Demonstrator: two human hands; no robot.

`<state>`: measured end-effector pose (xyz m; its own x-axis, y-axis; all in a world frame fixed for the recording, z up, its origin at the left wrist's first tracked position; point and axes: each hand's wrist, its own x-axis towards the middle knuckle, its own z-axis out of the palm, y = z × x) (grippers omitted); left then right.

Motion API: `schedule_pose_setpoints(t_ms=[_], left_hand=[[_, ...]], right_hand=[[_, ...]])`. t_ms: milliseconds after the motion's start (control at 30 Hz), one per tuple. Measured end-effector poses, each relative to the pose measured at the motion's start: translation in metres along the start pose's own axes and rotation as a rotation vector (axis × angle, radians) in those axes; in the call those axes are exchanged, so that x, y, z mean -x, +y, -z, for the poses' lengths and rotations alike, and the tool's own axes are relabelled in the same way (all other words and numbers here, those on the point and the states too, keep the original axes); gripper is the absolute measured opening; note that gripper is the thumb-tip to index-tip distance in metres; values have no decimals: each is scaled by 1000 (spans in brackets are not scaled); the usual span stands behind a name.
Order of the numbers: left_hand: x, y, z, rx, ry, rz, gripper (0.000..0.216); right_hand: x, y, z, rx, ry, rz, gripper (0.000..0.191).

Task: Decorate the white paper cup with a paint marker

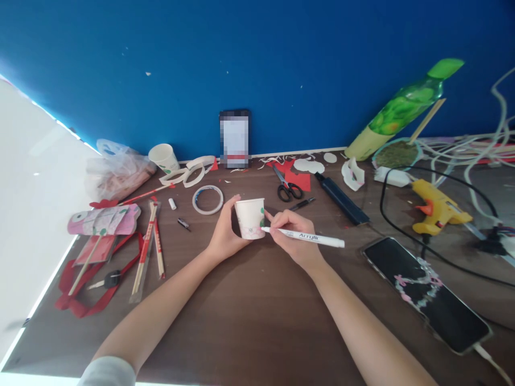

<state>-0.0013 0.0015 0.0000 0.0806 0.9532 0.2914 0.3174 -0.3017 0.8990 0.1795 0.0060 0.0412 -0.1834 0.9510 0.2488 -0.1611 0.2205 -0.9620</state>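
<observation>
My left hand (224,231) is wrapped round the left side of a small white paper cup (250,217) standing upside down on the brown table (249,316). My right hand (293,236) grips a white acrylic marker (306,237), its tip touching the cup's lower right side, where pink and green marks show. Both forearms reach in from the bottom edge.
Scissors (287,186), a tape ring (207,199), a second paper cup (164,158), chopsticks (151,246), a paper fish craft (103,220), a yellow glue gun (438,209), a phone on a cable (426,292), a green bottle (402,110) and tangled cords lie around. Another phone (235,138) leans on the blue wall.
</observation>
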Motion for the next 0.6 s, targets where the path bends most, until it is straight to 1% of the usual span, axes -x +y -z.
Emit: schedule_pose_setpoints(t_ms=[400, 600], left_hand=[[0, -1, 0, 9, 5, -3, 92], [0, 0, -1, -8, 11, -3, 92]], right_hand=[[0, 4, 0, 31, 18, 43, 24], [0, 6, 1, 43, -4, 43, 22]])
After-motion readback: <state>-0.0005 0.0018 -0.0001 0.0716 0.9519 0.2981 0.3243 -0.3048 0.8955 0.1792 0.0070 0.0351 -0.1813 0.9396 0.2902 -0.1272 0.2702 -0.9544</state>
